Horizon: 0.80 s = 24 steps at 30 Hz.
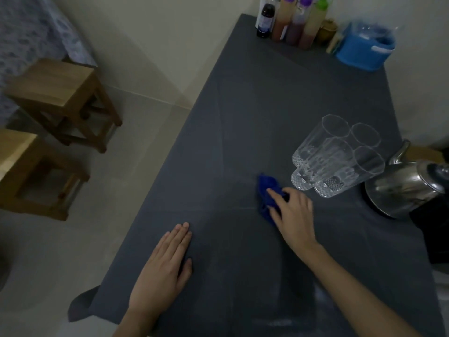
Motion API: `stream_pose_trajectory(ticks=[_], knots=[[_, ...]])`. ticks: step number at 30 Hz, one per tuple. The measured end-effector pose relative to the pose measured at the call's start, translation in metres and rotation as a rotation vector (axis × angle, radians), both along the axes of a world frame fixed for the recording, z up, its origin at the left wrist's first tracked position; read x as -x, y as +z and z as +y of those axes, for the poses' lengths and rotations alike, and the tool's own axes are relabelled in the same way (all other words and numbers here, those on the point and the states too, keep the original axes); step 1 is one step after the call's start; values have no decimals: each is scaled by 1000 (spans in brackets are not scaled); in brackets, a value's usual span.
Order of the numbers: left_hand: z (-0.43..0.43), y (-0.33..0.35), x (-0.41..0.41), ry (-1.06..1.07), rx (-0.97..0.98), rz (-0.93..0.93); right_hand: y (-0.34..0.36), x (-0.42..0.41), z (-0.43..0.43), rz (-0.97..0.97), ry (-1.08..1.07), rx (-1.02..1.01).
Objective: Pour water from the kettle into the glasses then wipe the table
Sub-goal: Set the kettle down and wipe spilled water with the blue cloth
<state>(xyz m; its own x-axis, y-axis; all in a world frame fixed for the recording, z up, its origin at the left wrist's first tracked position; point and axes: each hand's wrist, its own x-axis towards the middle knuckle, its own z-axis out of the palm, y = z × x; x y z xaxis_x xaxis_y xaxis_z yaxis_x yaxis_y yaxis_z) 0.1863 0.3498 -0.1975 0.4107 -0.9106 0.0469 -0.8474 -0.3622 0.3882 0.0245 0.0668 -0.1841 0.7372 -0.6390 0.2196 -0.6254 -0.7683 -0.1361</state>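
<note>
A dark grey cloth covers the table. My right hand presses a crumpled blue rag onto it, just left of several clear cut-glass tumblers standing close together. A shiny steel kettle sits right of the glasses at the table's right edge, its spout pointing away from me. My left hand lies flat, palm down, on the cloth near the front left edge, holding nothing. I cannot tell whether the glasses hold water.
At the table's far end stand several bottles and a blue plastic container. Two wooden stools stand on the tiled floor to the left. The wall runs along the table's right side.
</note>
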Motion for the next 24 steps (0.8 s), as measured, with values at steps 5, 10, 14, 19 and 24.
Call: stream_pose_trajectory(ticks=[5,10,14,19,24], knots=[[0,-2,0,1,-7,4,-5,-18,30,-112,62,-139],[1,2,-1,-12,-46,15,-6,-43,112,-94,486,-227],[0,7,0,-14,-73,2,-10,-27,126,-94,438,-226],[0,5,2,-3,-52,6,1,36,48,-27,147,-105],[1,-2,0,1,-18,3,3,97,11,-54,-54,-122]])
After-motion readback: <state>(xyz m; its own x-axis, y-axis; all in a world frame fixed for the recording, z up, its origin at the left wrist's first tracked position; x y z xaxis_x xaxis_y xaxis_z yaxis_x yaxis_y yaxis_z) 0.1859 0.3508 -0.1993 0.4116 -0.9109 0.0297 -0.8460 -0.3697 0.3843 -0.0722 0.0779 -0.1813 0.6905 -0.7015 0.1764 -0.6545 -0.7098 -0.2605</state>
